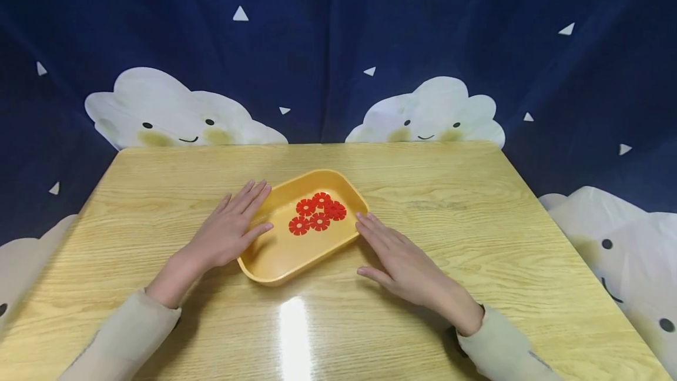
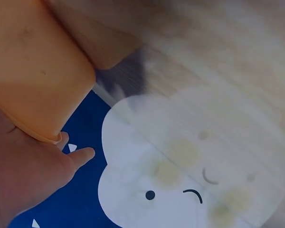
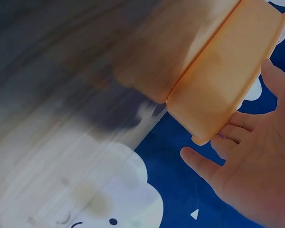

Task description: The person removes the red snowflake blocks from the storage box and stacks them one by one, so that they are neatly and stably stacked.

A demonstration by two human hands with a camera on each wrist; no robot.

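A yellow-orange plastic tray (image 1: 275, 278) sits at a slant on the table, with several red notched discs (image 1: 319, 221) grouped inside it. My left hand (image 1: 224, 234) rests at the tray's left end, its fingers straight along the rim and its thumb reaching over the inside. At the right corner of the tray, my right hand (image 1: 407, 269) has its straight fingertips against the rim, thumb held apart. The tray's outer wall (image 3: 218, 80) shows beside the right fingers in the right wrist view. In the left wrist view, the left hand (image 2: 28, 175) lies against the tray's edge.
The light wood table (image 1: 455, 193) reaches back to a dark blue curtain (image 1: 328, 46) printed with white clouds and triangles. A bright light reflection lies on the tabletop in front of the tray.
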